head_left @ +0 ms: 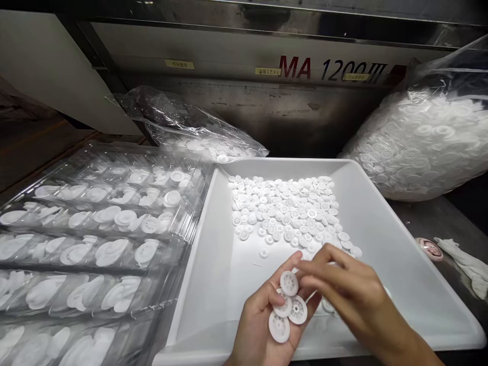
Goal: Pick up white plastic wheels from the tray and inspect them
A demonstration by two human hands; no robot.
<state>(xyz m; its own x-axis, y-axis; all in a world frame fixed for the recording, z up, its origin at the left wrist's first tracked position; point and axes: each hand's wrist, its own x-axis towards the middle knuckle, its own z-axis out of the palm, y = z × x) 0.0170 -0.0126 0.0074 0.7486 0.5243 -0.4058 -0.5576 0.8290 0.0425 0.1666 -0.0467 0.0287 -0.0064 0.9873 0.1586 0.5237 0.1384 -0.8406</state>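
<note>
My left hand (263,320) is palm up over the near part of a white tray (244,300), its thumb pressing on several small white plastic wheels (298,310) with spoked centres. My right hand (351,290) is beside it, thumb and forefinger brought together close to the left fingertips. Whatever lies between those right fingertips is hidden. A spread of many similar white wheels (282,208) covers the far half of the tray, and a few more show partly behind my right hand.
Left of the tray are clear plastic blister trays (163,284) whose compartments hold white parts. A clear bag (206,137) of white pieces lies behind. A large full bag (427,147) stands right, near a pink round object (429,249) and white cloth (465,264). A machine panel (236,46) borders the back.
</note>
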